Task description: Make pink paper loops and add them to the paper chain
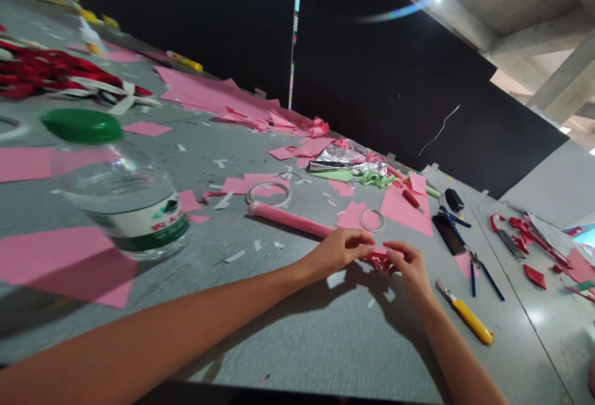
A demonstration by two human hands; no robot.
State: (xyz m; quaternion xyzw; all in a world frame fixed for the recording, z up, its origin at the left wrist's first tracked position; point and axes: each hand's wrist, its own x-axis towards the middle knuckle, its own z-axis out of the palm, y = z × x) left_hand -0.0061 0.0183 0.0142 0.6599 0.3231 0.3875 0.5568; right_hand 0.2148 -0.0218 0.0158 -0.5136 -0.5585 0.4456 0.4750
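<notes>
Between my two hands is a small strip of pink paper, its lower part curled or crumpled. My left hand pinches the strip's left end between thumb and fingers. At the other end my right hand has its fingertips closed on the strip. A long rolled tube of pink paper lies on the grey table just behind my left hand. Beyond the strip are a ring of tape and a larger tape ring. A scrap of white paper lies under my left hand.
A water bottle with a green cap stands at the left. On the right lie a yellow utility knife, blue-handled pliers and a dark phone. Pink paper sheets are spread toward the black partition.
</notes>
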